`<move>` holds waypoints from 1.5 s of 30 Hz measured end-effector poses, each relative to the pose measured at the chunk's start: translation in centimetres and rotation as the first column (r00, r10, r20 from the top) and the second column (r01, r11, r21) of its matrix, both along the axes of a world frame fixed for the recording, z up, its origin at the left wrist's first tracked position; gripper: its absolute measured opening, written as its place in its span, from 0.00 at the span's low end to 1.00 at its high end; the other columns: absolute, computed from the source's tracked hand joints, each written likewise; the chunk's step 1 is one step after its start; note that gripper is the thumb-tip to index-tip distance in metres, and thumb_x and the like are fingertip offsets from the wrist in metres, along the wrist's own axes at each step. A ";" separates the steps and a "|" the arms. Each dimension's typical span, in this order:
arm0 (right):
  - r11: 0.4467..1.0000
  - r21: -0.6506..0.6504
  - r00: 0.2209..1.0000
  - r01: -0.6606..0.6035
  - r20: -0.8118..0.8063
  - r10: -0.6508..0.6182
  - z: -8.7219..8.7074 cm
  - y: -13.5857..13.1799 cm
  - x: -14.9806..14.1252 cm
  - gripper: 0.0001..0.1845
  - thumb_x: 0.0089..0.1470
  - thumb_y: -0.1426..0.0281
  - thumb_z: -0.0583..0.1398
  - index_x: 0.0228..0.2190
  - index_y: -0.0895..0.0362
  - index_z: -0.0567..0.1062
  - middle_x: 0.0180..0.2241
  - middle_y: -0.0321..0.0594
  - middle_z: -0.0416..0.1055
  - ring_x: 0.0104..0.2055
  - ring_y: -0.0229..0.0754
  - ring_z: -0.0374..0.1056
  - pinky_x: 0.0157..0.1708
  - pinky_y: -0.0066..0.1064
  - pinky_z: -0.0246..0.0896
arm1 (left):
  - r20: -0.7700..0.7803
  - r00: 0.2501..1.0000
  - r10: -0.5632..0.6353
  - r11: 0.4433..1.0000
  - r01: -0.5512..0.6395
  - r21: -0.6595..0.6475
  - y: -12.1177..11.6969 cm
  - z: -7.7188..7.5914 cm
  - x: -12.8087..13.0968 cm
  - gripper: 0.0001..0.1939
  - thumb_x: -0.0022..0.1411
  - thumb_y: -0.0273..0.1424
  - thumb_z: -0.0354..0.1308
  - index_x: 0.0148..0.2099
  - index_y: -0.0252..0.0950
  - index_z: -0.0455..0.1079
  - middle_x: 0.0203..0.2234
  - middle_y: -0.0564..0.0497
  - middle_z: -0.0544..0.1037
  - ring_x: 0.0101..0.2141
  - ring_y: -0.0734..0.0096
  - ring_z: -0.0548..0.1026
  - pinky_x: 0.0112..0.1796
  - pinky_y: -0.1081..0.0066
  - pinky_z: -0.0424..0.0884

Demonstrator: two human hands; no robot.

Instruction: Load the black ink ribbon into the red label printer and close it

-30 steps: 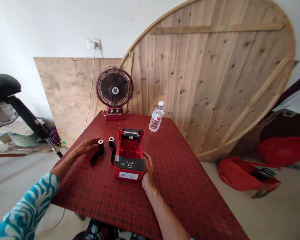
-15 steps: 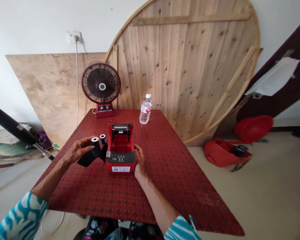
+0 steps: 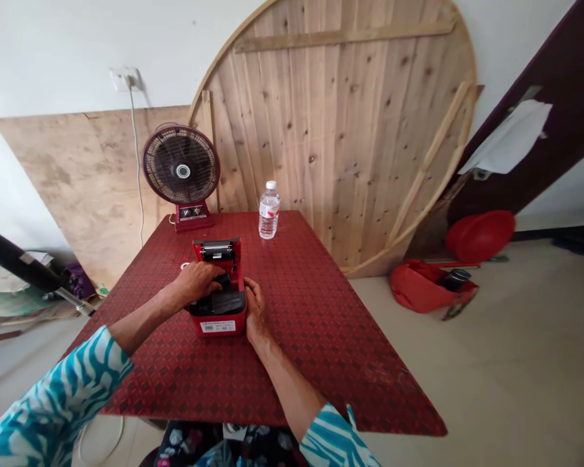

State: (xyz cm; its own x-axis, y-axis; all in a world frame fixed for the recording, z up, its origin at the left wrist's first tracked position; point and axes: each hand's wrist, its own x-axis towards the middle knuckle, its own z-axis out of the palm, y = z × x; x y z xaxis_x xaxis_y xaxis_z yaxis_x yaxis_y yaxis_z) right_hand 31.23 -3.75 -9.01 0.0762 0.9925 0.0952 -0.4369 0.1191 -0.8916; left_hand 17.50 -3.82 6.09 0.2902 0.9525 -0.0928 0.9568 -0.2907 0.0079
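Note:
A small red label printer (image 3: 218,325) with a black front panel stands on the table, its lid (image 3: 217,251) raised. My left hand (image 3: 198,283) reaches over its open bay, fingers closed on a roll of black ribbon (image 3: 224,281). Loose black film (image 3: 230,302) from it lies over the printer's front. The white end of another roll (image 3: 185,266) peeks out behind my left hand; most of it is hidden. My right hand (image 3: 255,308) is wrapped around the printer's right side, the thumb side uppermost.
A red patterned table (image 3: 321,344) carries a dark red fan (image 3: 182,172) at the back left and a water bottle (image 3: 269,211) at the back. Behind leans a round wooden board (image 3: 340,130). On the floor at right sits a red bag (image 3: 413,287).
My left hand has moved right with the black ribbon roll, from beside the printer to inside its open bay. My right hand stays on the printer's side. The view has shifted slightly right.

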 end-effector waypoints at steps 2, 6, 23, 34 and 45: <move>1.000 -0.004 1.000 0.011 0.004 -0.011 0.1 0.0 0.0 0.20 0.53 0.57 0.58 0.44 0.53 0.75 0.40 0.39 0.76 0.44 0.46 0.69 0.42 0.35 0.63 | -0.072 0.997 -0.006 0.999 0.003 -0.045 0.7 -0.2 0.5 0.16 0.59 0.29 0.58 0.49 0.43 0.75 0.45 0.44 0.80 0.47 0.54 0.77 0.45 0.64 0.71; 1.000 -0.013 1.000 0.012 -0.016 -0.012 0.4 -0.1 -0.1 0.20 0.52 0.57 0.58 0.43 0.53 0.75 0.39 0.38 0.76 0.43 0.46 0.69 0.42 0.35 0.64 | -0.072 0.996 -0.049 0.992 0.040 -0.118 2.3 -1.2 0.9 0.15 0.55 0.24 0.59 0.44 0.42 0.77 0.40 0.45 0.82 0.44 0.55 0.78 0.42 0.67 0.71; 1.000 0.008 1.000 0.002 -0.010 -0.001 0.2 -0.2 0.2 0.20 0.52 0.57 0.58 0.43 0.54 0.74 0.42 0.39 0.75 0.45 0.46 0.68 0.44 0.36 0.62 | 0.357 0.886 -0.296 0.919 0.163 0.358 -6.2 -2.7 -2.5 0.13 0.66 0.33 0.53 0.49 0.37 0.72 0.41 0.46 0.80 0.43 0.65 0.76 0.46 0.67 0.70; 1.000 -0.010 1.000 0.015 0.003 -0.015 0.5 0.1 0.2 0.18 0.50 0.59 0.58 0.41 0.53 0.75 0.42 0.38 0.75 0.46 0.47 0.68 0.47 0.38 0.61 | 0.131 0.890 -0.436 0.719 0.257 0.646 -8.1 -3.0 -0.5 0.10 0.68 0.27 0.49 0.38 0.36 0.72 0.31 0.50 0.78 0.34 0.69 0.74 0.41 0.66 0.65; 0.998 -0.056 0.995 0.038 0.091 -0.033 2.8 3.5 0.4 0.28 0.48 0.53 0.58 0.49 0.51 0.70 0.50 0.40 0.71 0.52 0.48 0.65 0.50 0.41 0.60 | 0.157 0.901 -0.404 0.712 0.202 0.673 -9.8 -4.5 -0.4 0.09 0.67 0.26 0.51 0.44 0.36 0.72 0.37 0.49 0.79 0.38 0.68 0.74 0.49 0.63 0.63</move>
